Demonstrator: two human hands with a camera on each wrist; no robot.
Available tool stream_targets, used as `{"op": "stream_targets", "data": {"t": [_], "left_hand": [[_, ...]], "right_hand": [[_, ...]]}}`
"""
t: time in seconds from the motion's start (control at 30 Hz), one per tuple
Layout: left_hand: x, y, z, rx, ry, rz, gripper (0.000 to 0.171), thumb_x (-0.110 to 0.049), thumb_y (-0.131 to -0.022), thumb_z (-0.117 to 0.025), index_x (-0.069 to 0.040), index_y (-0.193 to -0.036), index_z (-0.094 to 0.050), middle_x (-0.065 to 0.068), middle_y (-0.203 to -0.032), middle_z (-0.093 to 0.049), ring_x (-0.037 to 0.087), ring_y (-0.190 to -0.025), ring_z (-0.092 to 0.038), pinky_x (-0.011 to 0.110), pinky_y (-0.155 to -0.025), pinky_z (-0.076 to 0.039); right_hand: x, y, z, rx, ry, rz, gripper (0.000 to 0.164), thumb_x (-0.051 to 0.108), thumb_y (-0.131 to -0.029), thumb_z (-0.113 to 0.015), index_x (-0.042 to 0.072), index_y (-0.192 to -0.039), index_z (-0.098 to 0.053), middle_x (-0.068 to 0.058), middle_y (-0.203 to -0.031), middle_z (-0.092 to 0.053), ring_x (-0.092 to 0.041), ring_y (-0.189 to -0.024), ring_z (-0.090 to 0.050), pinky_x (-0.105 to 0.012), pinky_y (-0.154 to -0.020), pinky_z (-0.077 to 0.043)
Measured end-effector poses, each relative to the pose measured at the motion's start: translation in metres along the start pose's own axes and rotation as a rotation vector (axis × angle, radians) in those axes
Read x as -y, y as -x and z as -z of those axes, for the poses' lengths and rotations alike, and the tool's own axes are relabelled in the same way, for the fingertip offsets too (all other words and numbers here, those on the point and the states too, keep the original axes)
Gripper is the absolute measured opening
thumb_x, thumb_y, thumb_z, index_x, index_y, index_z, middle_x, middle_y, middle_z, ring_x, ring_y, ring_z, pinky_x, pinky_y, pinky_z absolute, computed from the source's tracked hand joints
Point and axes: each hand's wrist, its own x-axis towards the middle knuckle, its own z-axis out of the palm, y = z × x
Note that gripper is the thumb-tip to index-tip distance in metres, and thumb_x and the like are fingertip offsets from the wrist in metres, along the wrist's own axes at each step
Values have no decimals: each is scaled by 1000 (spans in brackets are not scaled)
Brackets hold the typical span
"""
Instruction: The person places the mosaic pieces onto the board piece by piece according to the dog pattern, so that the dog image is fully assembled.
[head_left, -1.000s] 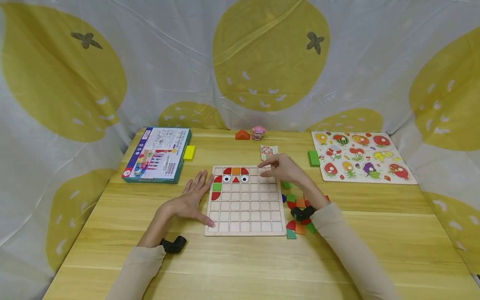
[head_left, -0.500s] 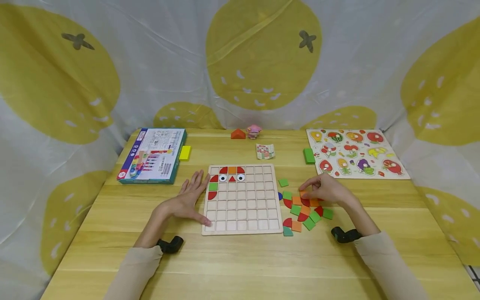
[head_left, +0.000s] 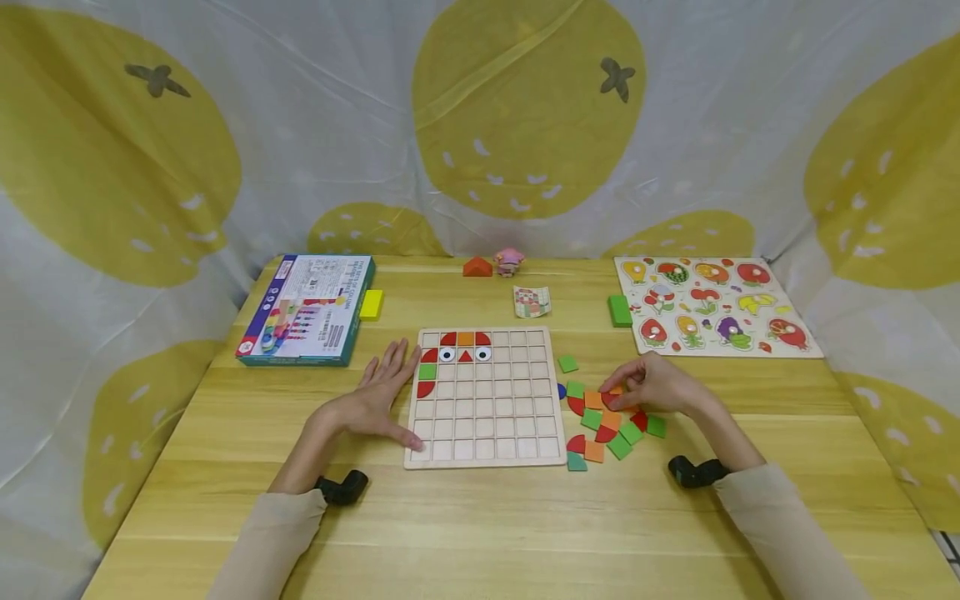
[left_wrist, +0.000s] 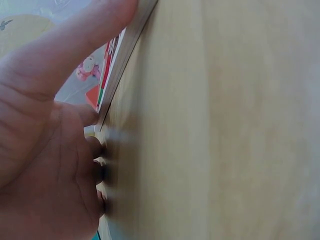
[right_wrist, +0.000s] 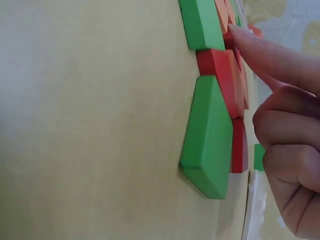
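Observation:
A wooden grid board [head_left: 495,408] lies mid-table, with red, orange and green tiles and two eye discs [head_left: 447,354] in its upper left squares. My left hand [head_left: 375,408] rests along its left side with fingers spread. In the left wrist view, the thumb [left_wrist: 75,45] reaches over the board's edge [left_wrist: 127,50]. To the right of the board, my right hand [head_left: 652,385] pinches a red quarter-circle tile [head_left: 608,401] between thumb and index finger, low over the loose pile. In the right wrist view the other fingers [right_wrist: 295,150] are curled in.
Several loose green tiles [head_left: 619,447] and orange tiles [head_left: 594,452] lie around the right hand. A pattern card [head_left: 532,302], a red triangular block [head_left: 477,267] and a pink figurine [head_left: 508,261] stand behind the board. A boxed toy [head_left: 307,308] lies left, a fruit puzzle [head_left: 716,308] right.
My right hand has moved from above the board's upper right to the loose tiles, where its fingertips have closed on a red quarter-circle. The left hand has stayed at the board's side.

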Motion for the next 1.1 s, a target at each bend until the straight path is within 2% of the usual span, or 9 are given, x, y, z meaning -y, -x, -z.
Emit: {"op": "stream_targets", "data": {"t": [0.23,0.4,0.77,0.93,1.03,1.1], "left_hand": [[1,-2,-1,0,-6,-4,142,-63,-58,-82,-13,-155,8,16,-160,23,36,-148,21,59,-119,9],[0,-1,-1,-1,-10,-3,143,-64,-58,-82,-13,-155,9,16,-160,23,36,-148,21,59,-119,9],[1,-1,-1,-5,1,-1,143,-64,-57,-83,-13,-155,8,16,-160,22,36,-148,21,60,-119,9],[2,-2,-2,-2,-1,1,143,-65,-57,-82,-14,-156,8,15,-160,23,35,-148,21,59,-119,9],[1,-2,-2,0,0,4,143,-64,-57,-83,-14,-156,8,15,-160,23,35,-149,22,59,-119,9],[1,-2,-1,0,2,4,143,-64,-57,-83,-14,-156,8,15,-160,23,35,-148,22,59,-119,9]], "right_hand": [[3,-9,4,-128,59,-59,29,25,-77,-82,10,-100,-74,4,-56,-36,-13,-53,-32,-25,-49,-25],[6,-10,6,-122,120,-71,32,25,-74,-84,9,-99,-71,3,-57,-35,-15,-54,-34,-25,-49,-26],[16,-13,0,-141,249,13,28,25,-74,-84,8,-92,-71,3,-54,-43,-12,-49,-39,-21,-46,-30],[13,-14,3,-104,210,57,25,25,-85,-74,5,-99,-71,0,-62,-53,-11,-55,-43,-20,-49,-33],[10,-15,6,-92,147,23,26,27,-93,-64,5,-106,-71,-1,-69,-56,-11,-58,-42,-21,-50,-34],[8,-17,8,-119,114,-17,27,27,-96,-60,6,-109,-71,0,-72,-55,-12,-60,-41,-21,-51,-34]]}}
